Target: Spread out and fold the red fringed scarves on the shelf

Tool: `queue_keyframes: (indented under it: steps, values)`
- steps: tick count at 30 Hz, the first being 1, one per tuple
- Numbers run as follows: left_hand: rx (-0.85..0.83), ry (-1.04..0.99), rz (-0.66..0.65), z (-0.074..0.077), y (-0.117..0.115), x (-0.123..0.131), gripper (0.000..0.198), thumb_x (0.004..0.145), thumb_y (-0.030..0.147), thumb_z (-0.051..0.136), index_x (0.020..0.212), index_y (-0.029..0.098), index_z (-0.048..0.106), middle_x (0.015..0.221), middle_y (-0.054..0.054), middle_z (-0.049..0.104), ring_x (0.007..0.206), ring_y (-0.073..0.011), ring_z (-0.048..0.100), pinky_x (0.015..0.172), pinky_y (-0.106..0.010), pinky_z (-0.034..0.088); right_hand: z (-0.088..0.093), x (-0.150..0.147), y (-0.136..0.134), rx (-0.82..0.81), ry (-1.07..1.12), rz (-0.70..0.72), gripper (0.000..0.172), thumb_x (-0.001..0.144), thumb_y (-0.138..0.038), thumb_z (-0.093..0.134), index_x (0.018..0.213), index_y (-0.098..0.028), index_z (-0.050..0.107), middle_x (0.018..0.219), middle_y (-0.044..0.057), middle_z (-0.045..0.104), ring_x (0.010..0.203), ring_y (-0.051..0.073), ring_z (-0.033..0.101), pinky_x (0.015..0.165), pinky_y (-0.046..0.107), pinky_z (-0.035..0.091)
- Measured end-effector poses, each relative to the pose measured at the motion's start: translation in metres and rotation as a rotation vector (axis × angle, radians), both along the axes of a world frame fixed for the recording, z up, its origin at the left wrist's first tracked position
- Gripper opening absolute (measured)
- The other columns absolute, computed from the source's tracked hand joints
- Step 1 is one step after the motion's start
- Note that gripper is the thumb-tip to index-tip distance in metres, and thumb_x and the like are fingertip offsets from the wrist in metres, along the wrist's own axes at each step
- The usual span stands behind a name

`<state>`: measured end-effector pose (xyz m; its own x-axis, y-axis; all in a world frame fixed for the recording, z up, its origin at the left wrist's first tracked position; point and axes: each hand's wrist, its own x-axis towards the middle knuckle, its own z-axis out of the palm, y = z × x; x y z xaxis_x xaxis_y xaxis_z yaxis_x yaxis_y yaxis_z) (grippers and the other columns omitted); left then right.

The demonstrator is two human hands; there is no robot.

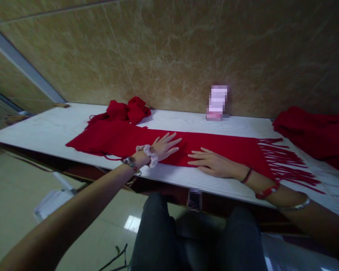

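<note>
Stretched along the white table is a red scarf, its fringe spread toward the right. My left hand rests on the scarf's middle with fingers apart, a pale scrunchie around that wrist. Just to its right, my right hand lies flat across the scarf's near edge, fingers extended. Neither hand grips anything. At the left, the red cloth looks folded or layered, and a crumpled red cloth sits behind it.
More red fabric lies at the table's right end. A blurred pink and white object leans on the tiled wall behind the white table. My knees are below the table's front edge.
</note>
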<state>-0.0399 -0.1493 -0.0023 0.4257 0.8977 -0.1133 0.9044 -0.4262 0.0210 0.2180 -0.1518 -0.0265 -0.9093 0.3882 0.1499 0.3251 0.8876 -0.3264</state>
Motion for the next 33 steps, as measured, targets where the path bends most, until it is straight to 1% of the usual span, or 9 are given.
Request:
queue_keyframes:
  steps: [2,5,10,13,15,19,24,28,33]
  values:
    - [0.004,0.017,0.007,-0.014,0.006,0.012,0.047,0.092,0.042,0.025,0.138,0.032,0.023,0.147,0.000,0.014,0.134,-0.0253,0.011,0.103,-0.051,0.019,0.002,0.000,-0.001,0.001,-0.023,0.001,0.037,0.090,-0.027,0.038,0.126,-0.028,0.046,0.136,0.001,0.043,0.130,0.016,0.026,0.107,0.047,0.014]
    - [0.016,0.035,0.060,-0.024,0.012,0.008,0.050,0.091,0.046,0.024,0.139,0.033,0.020,0.147,0.001,0.013,0.134,-0.0242,0.011,0.104,-0.051,0.017,0.003,0.001,-0.001,-0.005,-0.052,0.007,0.037,0.091,-0.028,0.035,0.127,-0.032,0.044,0.137,-0.001,0.040,0.131,0.016,0.024,0.107,0.047,0.013]
    - [-0.002,0.033,0.219,-0.017,0.018,-0.018,0.051,0.092,0.046,0.020,0.140,0.030,0.017,0.147,0.000,0.012,0.134,-0.0249,0.011,0.103,-0.053,0.018,0.004,0.001,-0.003,-0.003,-0.048,0.016,0.037,0.091,-0.032,0.035,0.127,-0.030,0.045,0.137,-0.001,0.041,0.131,0.016,0.026,0.107,0.046,0.014]
    - [0.028,0.045,0.245,-0.013,0.020,-0.010,0.049,0.092,0.043,0.022,0.139,0.029,0.023,0.147,-0.002,0.014,0.134,-0.0250,0.012,0.104,-0.052,0.017,0.005,0.001,0.000,-0.030,0.008,-0.019,0.040,0.090,-0.039,0.036,0.127,-0.026,0.046,0.136,0.001,0.043,0.130,0.015,0.028,0.108,0.042,0.017]
    - [0.089,0.034,0.221,-0.014,0.021,0.005,0.047,0.093,0.042,0.022,0.138,0.029,0.027,0.146,-0.002,0.017,0.134,-0.0246,0.014,0.105,-0.051,0.017,0.007,0.001,0.007,-0.026,0.074,-0.145,0.044,0.091,-0.042,0.031,0.129,-0.024,0.044,0.137,0.003,0.042,0.130,0.015,0.027,0.108,0.040,0.018]
    - [0.179,-0.020,0.162,-0.022,0.027,0.035,0.048,0.092,0.045,0.022,0.138,0.030,0.026,0.146,-0.002,0.018,0.133,-0.0262,0.016,0.104,-0.050,0.018,0.005,0.001,0.025,0.064,0.083,-0.522,0.053,0.090,-0.045,0.026,0.136,-0.019,0.034,0.142,0.007,0.031,0.133,0.021,0.020,0.107,0.047,0.018]
    - [0.120,-0.025,0.181,-0.033,0.035,0.042,0.051,0.091,0.049,0.022,0.138,0.031,0.026,0.145,0.000,0.021,0.133,-0.0275,0.016,0.103,-0.052,0.019,-0.004,0.008,0.028,0.133,-0.235,-0.644,0.052,0.090,-0.043,0.025,0.137,-0.021,0.031,0.144,0.008,0.026,0.132,0.027,0.021,0.103,0.054,0.020]
    - [0.123,-0.013,0.185,-0.033,0.036,0.040,0.051,0.090,0.049,0.022,0.138,0.031,0.026,0.145,0.001,0.020,0.133,-0.0274,0.017,0.104,-0.051,0.019,-0.010,0.042,0.023,0.164,-0.315,-0.755,0.051,0.091,-0.040,0.021,0.138,-0.023,0.028,0.145,0.007,0.024,0.132,0.027,0.021,0.103,0.052,0.022]
    - [0.090,-0.008,0.190,-0.028,0.034,0.042,0.052,0.090,0.049,0.020,0.139,0.031,0.024,0.146,0.002,0.018,0.133,-0.0266,0.015,0.104,-0.051,0.018,-0.016,0.122,0.024,0.191,-0.362,-0.986,0.052,0.091,-0.036,0.021,0.136,-0.013,0.031,0.142,0.016,0.028,0.130,0.028,0.025,0.102,0.048,0.025]
